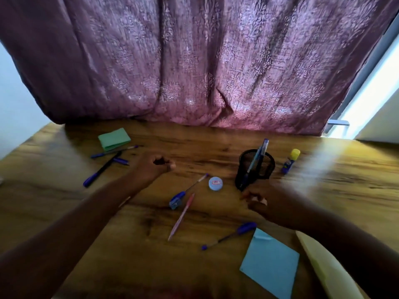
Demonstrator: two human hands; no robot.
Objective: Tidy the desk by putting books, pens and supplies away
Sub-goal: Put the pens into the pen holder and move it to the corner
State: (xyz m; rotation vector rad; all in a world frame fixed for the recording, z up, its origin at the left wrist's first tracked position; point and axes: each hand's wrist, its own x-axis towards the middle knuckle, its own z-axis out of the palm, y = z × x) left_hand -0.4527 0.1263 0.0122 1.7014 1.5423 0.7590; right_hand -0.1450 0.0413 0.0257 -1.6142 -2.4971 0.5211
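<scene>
Pens lie scattered over the wooden counter [216, 145]. Left hand [154, 167] hovers above it, grip curled into a loose fist with nothing visibly held. Right hand [265, 203] sits just in front of the black mesh pen cup [255, 169]; it is blurred, fingers bent, and whether its grip holds anything cannot be told. Two pens [257, 160] stand tilted inside the cup. Beside the cup on its right lies a glue stick [290, 161] with a yellow cap. A small round blue tin [215, 183] rests left of the cup. Near it a blue-capped pen [187, 190] and a pink pen [181, 216] lie close together, possibly touching. Another blue pen [230, 235] lies near a blue paper sheet [269, 264]. Three dark blue pens [108, 162] lie crossed at far left, just beside a green notepad [114, 139]. A pale yellow object [323, 268] shows at the near right edge. A purple curtain [194, 61] hangs behind
</scene>
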